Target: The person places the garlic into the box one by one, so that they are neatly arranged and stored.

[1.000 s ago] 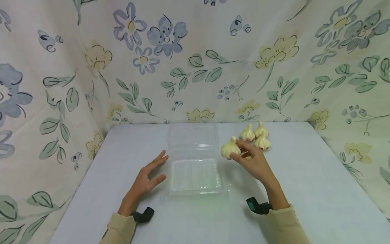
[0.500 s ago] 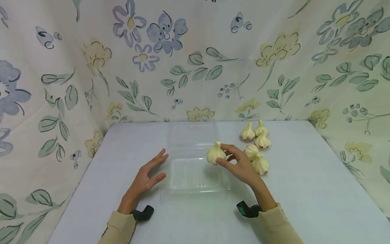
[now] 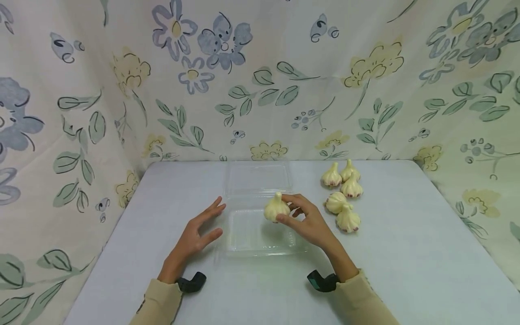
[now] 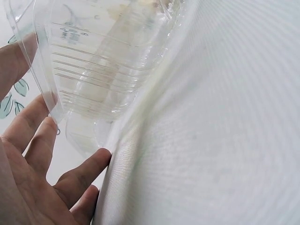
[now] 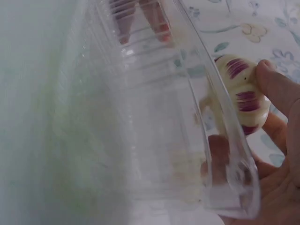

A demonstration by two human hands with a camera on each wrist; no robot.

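Head view: pinched a garlic [image 3: 276, 209] in the right hand [image 3: 310, 223], just above the box [image 3: 243, 232], toward one o'clock of its middle. Spread the left hand [image 3: 199, 232] at nine o'clock, with the lid [image 3: 260, 178] at twelve, five bulbs [image 3: 338, 202] near two.

Left wrist view: spread the left hand beside the box; could not tell touching from near.

Right wrist view: pinched the garlic toward three o'clock, partly behind the clear box.

Probably was mid-carry; seemingly needed lowering, then releasing, next.

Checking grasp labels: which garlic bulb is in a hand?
The garlic bulb pinched by the right hand, over the clear container. The other five bulbs rest on the table to the container's right, no hand on them.
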